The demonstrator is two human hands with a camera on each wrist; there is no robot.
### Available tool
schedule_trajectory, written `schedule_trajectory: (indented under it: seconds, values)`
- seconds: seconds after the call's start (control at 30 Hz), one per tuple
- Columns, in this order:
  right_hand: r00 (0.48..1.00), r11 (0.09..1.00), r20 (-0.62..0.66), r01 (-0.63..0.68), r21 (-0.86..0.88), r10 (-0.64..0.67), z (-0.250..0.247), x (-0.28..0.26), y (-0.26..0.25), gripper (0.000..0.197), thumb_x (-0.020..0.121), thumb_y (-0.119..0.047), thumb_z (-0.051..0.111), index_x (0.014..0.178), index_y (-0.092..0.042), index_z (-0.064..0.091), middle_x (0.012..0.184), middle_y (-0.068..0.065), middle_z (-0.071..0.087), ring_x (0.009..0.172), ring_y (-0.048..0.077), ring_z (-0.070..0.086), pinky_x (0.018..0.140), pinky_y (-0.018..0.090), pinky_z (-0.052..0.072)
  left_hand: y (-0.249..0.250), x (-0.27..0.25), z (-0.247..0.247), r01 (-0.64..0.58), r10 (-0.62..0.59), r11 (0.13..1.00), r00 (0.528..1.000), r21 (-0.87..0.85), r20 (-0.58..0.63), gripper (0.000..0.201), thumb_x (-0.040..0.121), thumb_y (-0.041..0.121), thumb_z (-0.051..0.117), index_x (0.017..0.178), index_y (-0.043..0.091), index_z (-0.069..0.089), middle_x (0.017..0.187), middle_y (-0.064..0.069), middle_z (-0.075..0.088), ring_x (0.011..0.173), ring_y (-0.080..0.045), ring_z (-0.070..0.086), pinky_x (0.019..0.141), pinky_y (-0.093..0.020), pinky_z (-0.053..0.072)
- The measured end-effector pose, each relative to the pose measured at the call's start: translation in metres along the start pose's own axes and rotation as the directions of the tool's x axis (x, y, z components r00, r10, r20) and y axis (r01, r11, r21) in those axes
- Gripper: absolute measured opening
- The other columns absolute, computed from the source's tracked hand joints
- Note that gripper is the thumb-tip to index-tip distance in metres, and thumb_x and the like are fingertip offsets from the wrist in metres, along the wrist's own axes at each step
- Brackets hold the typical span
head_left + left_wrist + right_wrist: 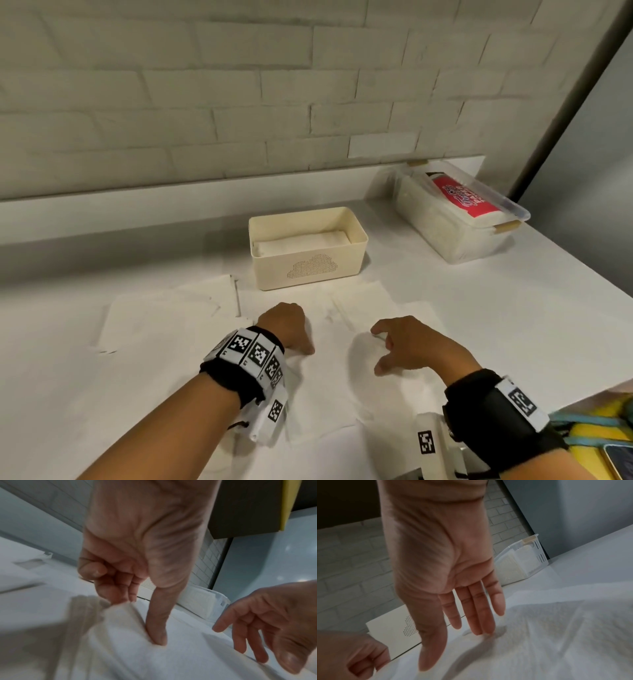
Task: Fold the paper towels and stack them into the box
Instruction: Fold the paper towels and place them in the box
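Note:
A white paper towel lies flat on the white counter in front of me. My left hand is on its left part. In the left wrist view the left hand presses its thumb down on the towel while the curled fingers pinch a raised ridge of it. My right hand hovers open over the towel's right part, with straight fingers whose tips are at the sheet. Behind the towel stands the cream box, with folded towels inside.
More loose towels lie spread to the left. A clear lidded container holding a red-labelled pack sits at the back right by the brick wall. Yellow and blue items lie past the counter's right edge.

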State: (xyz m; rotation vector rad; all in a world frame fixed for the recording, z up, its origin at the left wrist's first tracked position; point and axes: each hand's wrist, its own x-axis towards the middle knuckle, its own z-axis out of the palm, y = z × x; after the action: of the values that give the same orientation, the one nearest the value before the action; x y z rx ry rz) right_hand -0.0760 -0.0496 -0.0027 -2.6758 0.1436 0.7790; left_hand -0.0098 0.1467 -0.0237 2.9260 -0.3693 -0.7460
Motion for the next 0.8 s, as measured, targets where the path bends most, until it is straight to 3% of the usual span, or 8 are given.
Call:
schedule_trajectory:
  seconds: [0.07,0.17,0.3,0.4,0.5,0.57,0.7,0.8]
  values:
    - [1.0,1.0,-0.006,0.008,-0.009,-0.008,0.0,0.001,-0.004,0.069,0.073,-0.03,0.075,0.134,-0.025,0.044,0.126,-0.003,0.052,0.104,0.015,0.054,0.082,0.021,0.042,0.001,-0.001,0.0,0.001,-0.001,0.999,1.0,-0.044,-0.003,0.042,0.075,0.031,0.073,0.106,0.008,0.057,0.112,-0.006,0.06,0.104,-0.023,0.058,0.074,-0.027,0.043]
    - [1.0,0.999,-0.014,0.018,-0.034,-0.019,-0.001,0.002,-0.007,0.068,0.072,-0.031,0.075,0.133,-0.026,0.045,0.121,-0.002,0.053,0.096,0.015,0.053,0.082,0.022,0.043,0.001,-0.002,-0.001,-0.016,0.014,0.998,0.999,-0.064,-0.031,0.033,0.073,0.026,0.072,0.099,0.009,0.059,0.106,-0.007,0.062,0.099,-0.024,0.06,0.07,-0.027,0.042]
    - [0.998,0.999,-0.042,0.035,-0.028,-0.036,-0.003,0.004,-0.008,0.065,0.072,-0.029,0.075,0.131,-0.027,0.048,0.11,-0.004,0.053,0.09,0.012,0.051,0.078,0.022,0.043,-0.001,-0.005,-0.003,-0.024,0.014,0.992,0.997,-0.127,-0.08,0.019,0.07,0.025,0.074,0.078,0.016,0.059,0.08,0.0,0.057,0.081,-0.02,0.056,0.064,-0.024,0.04]
    - [0.989,0.995,-0.111,0.095,0.004,-0.094,-0.007,0.004,-0.011,0.067,0.074,-0.027,0.076,0.133,-0.027,0.045,0.119,-0.003,0.056,0.095,0.013,0.053,0.079,0.02,0.04,-0.003,-0.005,-0.01,-0.052,0.026,0.963,0.994,-0.263,-0.103,0.021,0.071,0.027,0.076,0.086,0.016,0.065,0.079,0.006,0.057,0.079,-0.014,0.056,0.061,-0.02,0.04]
    - [0.942,0.976,-0.263,0.217,0.004,-0.209,-0.012,0.005,-0.022,0.074,0.076,-0.029,0.075,0.139,-0.031,0.036,0.127,-0.003,0.051,0.111,0.014,0.052,0.089,0.021,0.04,-0.002,-0.008,-0.017,-0.097,0.062,0.898,0.993,-0.43,-0.096,0.022,0.073,0.025,0.076,0.07,0.021,0.054,0.071,0.01,0.049,0.063,-0.005,0.046,0.05,-0.017,0.034]
    - [0.89,0.944,-0.345,0.329,0.031,-0.299,-0.013,0.006,-0.03,0.076,0.076,-0.027,0.075,0.14,-0.033,0.035,0.123,-0.01,0.048,0.106,0.01,0.049,0.087,0.018,0.038,0.001,-0.009,-0.02,-0.115,0.09,0.851,0.993,-0.513,-0.073,0.026,0.074,0.025,0.075,0.067,0.022,0.05,0.071,0.009,0.05,0.062,-0.005,0.046,0.051,-0.018,0.035]
    - [0.807,0.898,-0.456,0.439,0.039,-0.375,-0.012,0.014,-0.04,0.039,0.082,-0.018,0.067,0.12,-0.027,0.061,0.109,-0.002,0.063,0.087,0.007,0.049,0.082,0.02,0.042,0.007,-0.016,-0.024,-0.102,0.131,0.748,0.991,-0.656,-0.005,0.024,0.074,0.022,0.077,0.082,0.018,0.055,0.073,0.002,0.056,0.057,-0.009,0.053,0.042,-0.017,0.04]
    - [0.805,0.905,-0.501,0.414,0.093,-0.317,-0.015,0.018,-0.037,0.016,0.085,-0.014,0.063,0.098,-0.019,0.072,0.096,0.001,0.07,0.079,0.008,0.053,0.076,0.017,0.044,0.004,-0.021,-0.023,-0.103,0.201,0.72,0.978,-0.687,0.064,0.04,0.069,0.008,0.08,0.098,0.017,0.053,0.086,-0.003,0.063,0.067,-0.012,0.059,0.054,-0.019,0.05]
